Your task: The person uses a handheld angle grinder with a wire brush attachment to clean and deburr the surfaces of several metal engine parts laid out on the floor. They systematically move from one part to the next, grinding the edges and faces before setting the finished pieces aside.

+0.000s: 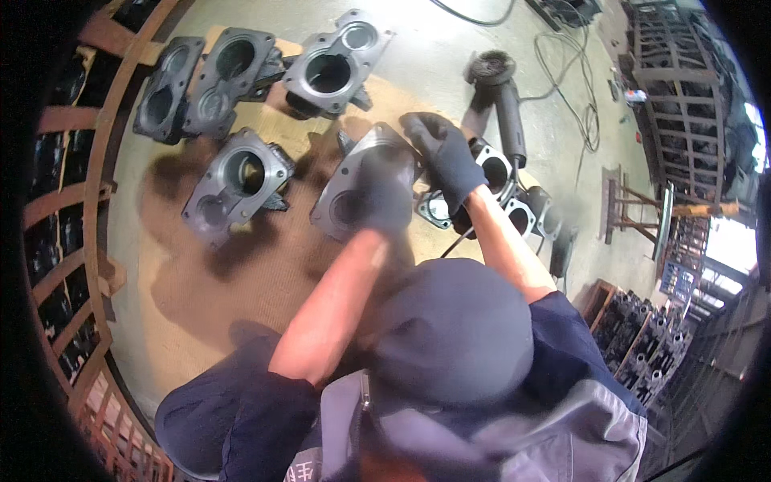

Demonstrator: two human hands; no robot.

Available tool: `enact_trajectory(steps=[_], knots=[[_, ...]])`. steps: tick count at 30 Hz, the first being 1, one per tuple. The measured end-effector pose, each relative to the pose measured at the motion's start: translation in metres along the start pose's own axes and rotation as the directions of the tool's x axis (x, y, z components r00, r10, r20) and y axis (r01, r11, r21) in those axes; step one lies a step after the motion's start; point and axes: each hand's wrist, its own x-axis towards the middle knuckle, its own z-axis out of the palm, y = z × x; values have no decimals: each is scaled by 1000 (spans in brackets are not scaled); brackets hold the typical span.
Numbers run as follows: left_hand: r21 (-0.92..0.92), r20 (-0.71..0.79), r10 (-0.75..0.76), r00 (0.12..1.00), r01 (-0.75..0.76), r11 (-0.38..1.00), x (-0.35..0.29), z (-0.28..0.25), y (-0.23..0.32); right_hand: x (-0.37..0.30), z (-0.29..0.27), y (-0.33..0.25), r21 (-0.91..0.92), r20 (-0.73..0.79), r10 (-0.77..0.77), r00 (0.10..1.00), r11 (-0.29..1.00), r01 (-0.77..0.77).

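Observation:
A grey metal casting point(337, 193) with a flat flange and round bores stands in front of me on a cardboard sheet. My left hand point(385, 193), in a dark glove, is over this casting; motion smears its fingers. At the casting's right edge, my dark-gloved right hand point(446, 153) has its fingers curled against the metal. To the left is a similar casting point(238, 178) with one large bore. Just right of my right hand lies a dark angle grinder point(507, 120), its round head pointing away. Smaller bored metal parts point(496, 167) sit beside my right wrist, partly hidden.
Further castings point(329, 72) stand along the far left of the cardboard point(241, 289). A cable point(582, 96) loops over the floor at right. Rusty metal racks point(100, 241) border the left. A wooden crate of dark parts point(642, 337) stands at right. A dark cap point(454, 329) covers the lower middle.

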Motion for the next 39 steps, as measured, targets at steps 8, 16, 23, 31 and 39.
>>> enact_trajectory(steps=[8, 16, 23, 31, 39], knots=[[742, 295, 240, 925, -380, 553, -17, -20, 15, -81, -64, 14, -725, -136, -286, 949, 682, 101], [772, 622, -16, 783, -610, 179, -3, -34, 81, -93, -56, 108, -873, -314, -677, 665, 482, 78], [598, 794, 192, 578, -798, -70, 13, -42, 56, -94, -60, 106, -670, -637, -354, 685, 693, -265], [629, 776, 46, 630, -764, -143, 4, -46, 46, -77, -84, 94, -399, -692, -20, 722, 843, -359], [747, 642, 245, 726, -665, 10, 10, -42, 27, -126, 4, 99, -66, -806, 173, 565, 924, -377]])
